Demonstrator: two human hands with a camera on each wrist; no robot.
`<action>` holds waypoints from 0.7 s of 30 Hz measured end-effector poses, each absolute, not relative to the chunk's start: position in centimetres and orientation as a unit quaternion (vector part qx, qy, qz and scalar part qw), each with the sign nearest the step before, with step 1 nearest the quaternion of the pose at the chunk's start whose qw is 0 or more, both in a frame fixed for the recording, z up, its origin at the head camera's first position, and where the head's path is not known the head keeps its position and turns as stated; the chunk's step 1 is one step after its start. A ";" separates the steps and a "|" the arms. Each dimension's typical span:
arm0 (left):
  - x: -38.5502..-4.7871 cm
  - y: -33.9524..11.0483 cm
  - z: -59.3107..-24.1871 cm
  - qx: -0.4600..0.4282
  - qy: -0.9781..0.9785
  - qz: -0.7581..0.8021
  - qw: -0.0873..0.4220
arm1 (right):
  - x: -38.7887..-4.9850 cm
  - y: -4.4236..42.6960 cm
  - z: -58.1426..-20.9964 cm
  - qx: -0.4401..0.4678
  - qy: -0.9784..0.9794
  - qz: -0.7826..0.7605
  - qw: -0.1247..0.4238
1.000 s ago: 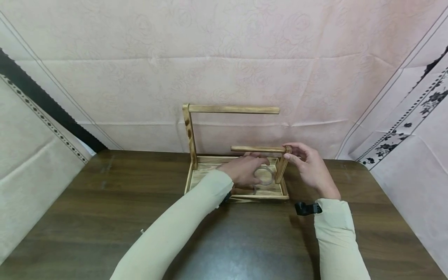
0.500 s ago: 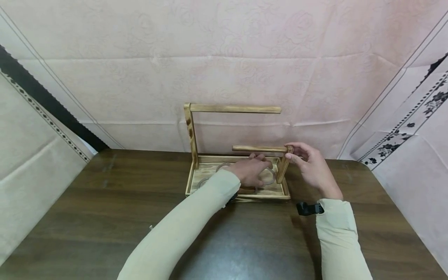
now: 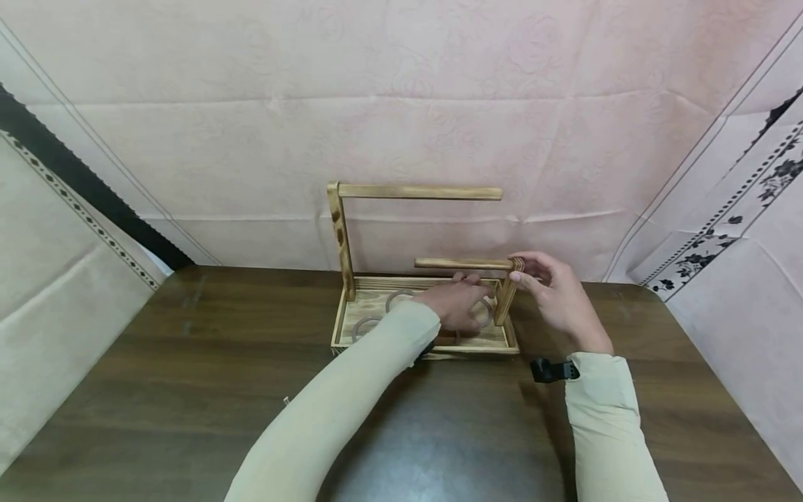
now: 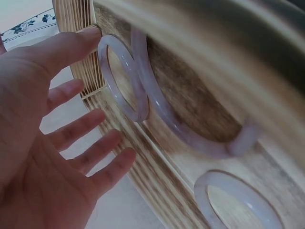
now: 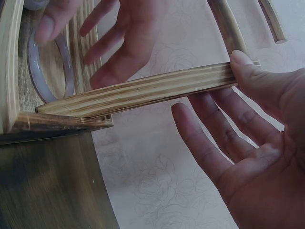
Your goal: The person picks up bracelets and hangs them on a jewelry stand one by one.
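Observation:
A wooden display stand has a shallow tray point(image 3: 339, 328), with pale lavender bangles lying in it. My left hand point(image 3: 456, 305) reaches over the tray's right half. In the left wrist view its fingers are spread, and the thumb lies close beside a bangle point(image 4: 110, 78); contact is unclear. Two other bangles show there, a near one point(image 4: 167, 117) and one lower right point(image 4: 202, 188). My right hand point(image 3: 558, 293) pinches the top of the stand's short right post point(image 5: 143, 88) between thumb and fingers. That post stands at the tray's right end and carries a short bar point(image 3: 461, 264).
A taller post point(image 3: 341, 240) at the tray's left end bears a long bar point(image 3: 420, 192) above the tray. The brown tabletop point(image 3: 219, 390) extends in front. Behind hangs a pale patterned cloth point(image 3: 401, 125).
My left hand has shifted slightly right over the tray, and bangles in its left half have come into sight. The right hand keeps its hold on the short post.

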State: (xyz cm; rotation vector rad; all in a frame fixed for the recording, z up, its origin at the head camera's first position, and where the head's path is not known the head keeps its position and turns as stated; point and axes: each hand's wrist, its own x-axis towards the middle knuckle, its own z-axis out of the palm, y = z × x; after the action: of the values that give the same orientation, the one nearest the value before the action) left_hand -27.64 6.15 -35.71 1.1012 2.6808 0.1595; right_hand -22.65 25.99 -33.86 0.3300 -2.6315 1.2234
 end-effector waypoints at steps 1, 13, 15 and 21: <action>-27.7 6.3 -35.8 0.378 0.917 0.055 0.118 | -22.6 26.0 -33.9 0.113 -0.895 0.417 0.110; -27.9 7.1 -36.1 0.370 0.915 0.047 0.153 | -22.7 26.1 -34.0 0.111 -0.899 0.409 0.113; -27.9 7.2 -36.2 0.370 0.915 0.039 0.156 | -22.8 26.1 -34.0 0.113 -0.899 0.408 0.114; -28.0 7.3 -36.7 0.384 0.911 0.019 0.147 | -22.8 26.1 -34.1 0.117 -0.895 0.415 0.118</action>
State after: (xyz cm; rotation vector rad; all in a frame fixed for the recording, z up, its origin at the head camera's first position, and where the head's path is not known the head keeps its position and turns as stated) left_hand -28.02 7.34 -36.72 1.1051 2.6229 0.0558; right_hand -22.84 26.08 -34.14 0.3434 -2.6167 1.2129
